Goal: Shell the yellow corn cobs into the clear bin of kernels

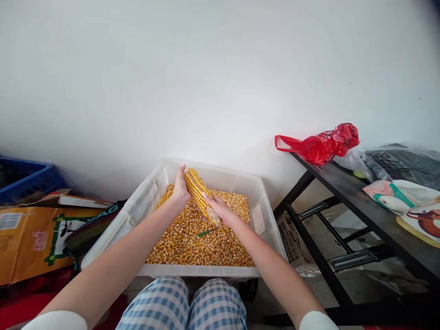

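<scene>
Above the loose kernels, my left hand [181, 187] grips the upper end of a corn cob [198, 190], its thumb pointing up. My right hand [222, 210] is closed on the same cob lower down, with the thumb along its side. Yellow kernels cover most of the cob in rows, while its lower tip is pale and bare. Both hands are over a translucent plastic bin [202, 270] holding many corn kernels [192, 247]. A small green piece [204, 233] lies on the kernels. Part of another cob [167, 195] shows behind my left wrist.
To the right stands a black folding frame table [364, 197] with a red plastic bag [323, 144] and other bags on it. On the left are an orange cardboard box [30, 243] and a blue crate [30, 181]. A white wall [213, 82] rises behind the bin.
</scene>
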A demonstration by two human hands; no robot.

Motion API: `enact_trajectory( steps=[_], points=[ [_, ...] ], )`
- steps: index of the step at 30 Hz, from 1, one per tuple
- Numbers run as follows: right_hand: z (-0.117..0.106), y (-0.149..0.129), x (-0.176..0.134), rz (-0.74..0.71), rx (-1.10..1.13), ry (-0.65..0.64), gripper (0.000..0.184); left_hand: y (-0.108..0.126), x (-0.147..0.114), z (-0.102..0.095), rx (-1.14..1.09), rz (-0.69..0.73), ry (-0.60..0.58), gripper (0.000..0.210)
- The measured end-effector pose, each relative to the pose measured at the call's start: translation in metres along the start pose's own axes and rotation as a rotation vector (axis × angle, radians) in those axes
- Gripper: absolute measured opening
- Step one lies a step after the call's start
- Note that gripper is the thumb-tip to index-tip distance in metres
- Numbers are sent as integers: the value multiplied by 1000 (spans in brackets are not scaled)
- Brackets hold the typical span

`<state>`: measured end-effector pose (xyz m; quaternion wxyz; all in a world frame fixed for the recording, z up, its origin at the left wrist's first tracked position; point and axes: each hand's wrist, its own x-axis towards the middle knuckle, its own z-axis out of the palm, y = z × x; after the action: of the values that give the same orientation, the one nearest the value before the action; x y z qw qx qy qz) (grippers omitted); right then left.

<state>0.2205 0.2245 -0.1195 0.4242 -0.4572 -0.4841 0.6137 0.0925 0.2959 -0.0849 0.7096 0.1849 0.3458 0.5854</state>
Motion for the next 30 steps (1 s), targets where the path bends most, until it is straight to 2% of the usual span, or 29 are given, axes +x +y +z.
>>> enact_trajectory(
  steps=[3, 6, 11, 19, 26, 30],
  points=[
    [2, 2, -1, -79, -65, 52, 44, -2, 7, -4, -22, 54, -127, 42],
    [5, 5, -1, -177, -177, 99, 44, -4, 11, -7, -9, 35, -119, 33],
    [4, 8, -1, -285, -374, 54, 41, -1, 7, -6, 18, -24, -57, 25],
    [-1, 6, -4, -324, -500, 36, 47, -1, 7, -7, 30, -49, -44, 26],
    [-3, 1, 0, -332, -372, -90, 51, -3, 14, -10, 27, -15, -57, 34],
    [-5, 7, -1, -328, -433, -40, 58, -2, 14, -10, 31, -44, -69, 35]
  ],
)
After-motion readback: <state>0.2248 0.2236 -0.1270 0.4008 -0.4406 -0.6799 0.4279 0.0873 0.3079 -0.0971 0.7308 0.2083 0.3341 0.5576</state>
